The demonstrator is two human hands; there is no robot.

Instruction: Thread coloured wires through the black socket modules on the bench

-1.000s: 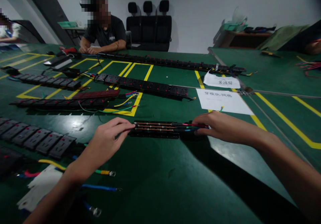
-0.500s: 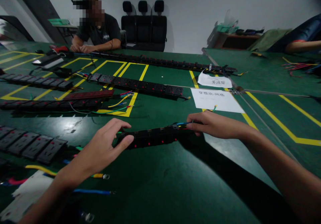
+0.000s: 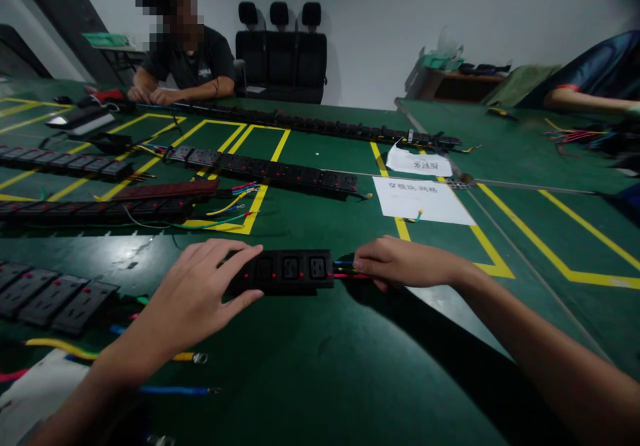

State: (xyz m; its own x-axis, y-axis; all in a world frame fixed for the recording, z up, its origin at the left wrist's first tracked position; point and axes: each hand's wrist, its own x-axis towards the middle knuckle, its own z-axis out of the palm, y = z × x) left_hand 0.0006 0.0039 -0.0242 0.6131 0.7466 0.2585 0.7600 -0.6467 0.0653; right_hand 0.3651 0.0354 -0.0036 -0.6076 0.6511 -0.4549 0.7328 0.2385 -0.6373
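A short black socket strip point(image 3: 291, 271) lies in front of me, its outlets and small red lights facing up. My left hand point(image 3: 210, 286) grips its left end, thumb on the near edge and fingers over the far edge. Blue, yellow and red wires point(image 3: 344, 269) come out of the strip's right end. My right hand point(image 3: 385, 263) pinches these wires just beyond the strip. Under my left forearm are a yellow cable point(image 3: 60, 349) and a blue cable point(image 3: 175, 390) with metal lugs.
Several socket strips lie across the green table point(image 3: 320, 379), one a long black strip point(image 3: 265, 171). A white paper sheet point(image 3: 425, 201) and a torn paper point(image 3: 417, 161) lie beyond my right hand. A person point(image 3: 190, 66) sits opposite; another person's arm point(image 3: 580, 99) is at right.
The socket strip has turned so its outlet face now shows upward. My left hand has shifted left and wraps its end; my right hand has moved slightly left along the wires.
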